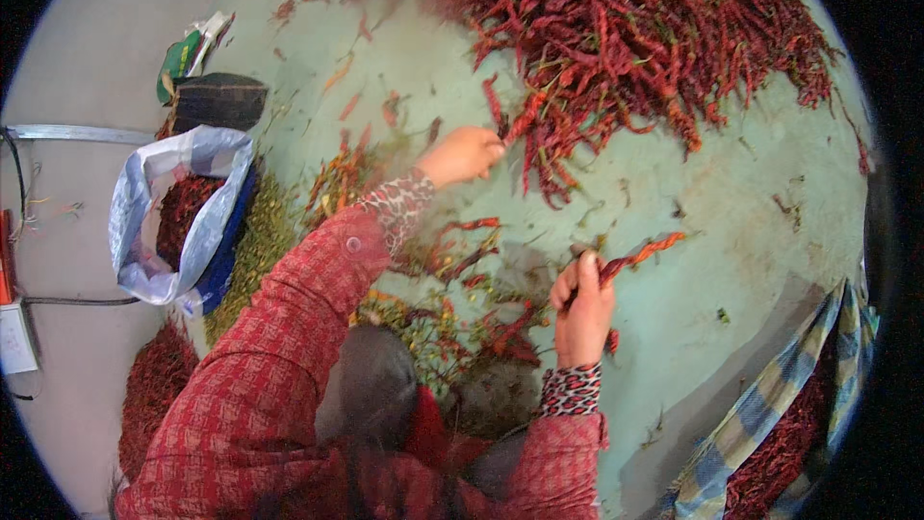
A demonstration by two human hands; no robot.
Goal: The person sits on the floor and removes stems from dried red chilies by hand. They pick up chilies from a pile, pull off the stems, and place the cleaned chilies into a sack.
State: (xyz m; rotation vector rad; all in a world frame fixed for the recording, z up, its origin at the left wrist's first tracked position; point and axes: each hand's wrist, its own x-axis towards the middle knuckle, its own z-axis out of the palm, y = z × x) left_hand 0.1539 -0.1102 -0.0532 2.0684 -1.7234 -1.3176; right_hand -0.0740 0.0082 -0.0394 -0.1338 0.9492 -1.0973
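Dried red chili peppers (621, 29) lie in a large heap across the top of the view, on a pale green surface (765, 195). My left hand (464, 157) reaches to the heap's lower left edge, its fingers closed on a wrinkled red chili (525, 118). Lower and to the right, my right hand (586, 303) grips a twisted chili (644, 253) whose orange-red end points up and right. Between my arms lie loose chilies (469, 224) and a scatter of green stems (440, 332).
At the left stands an open white and blue bag (133, 231) holding red chilies, beside a strip of greenish stems (263, 253). Another chili pile (155, 390) lies below. A checked cloth sack (751, 419) with chilies stands at lower right. A dark container (220, 102) is at upper left.
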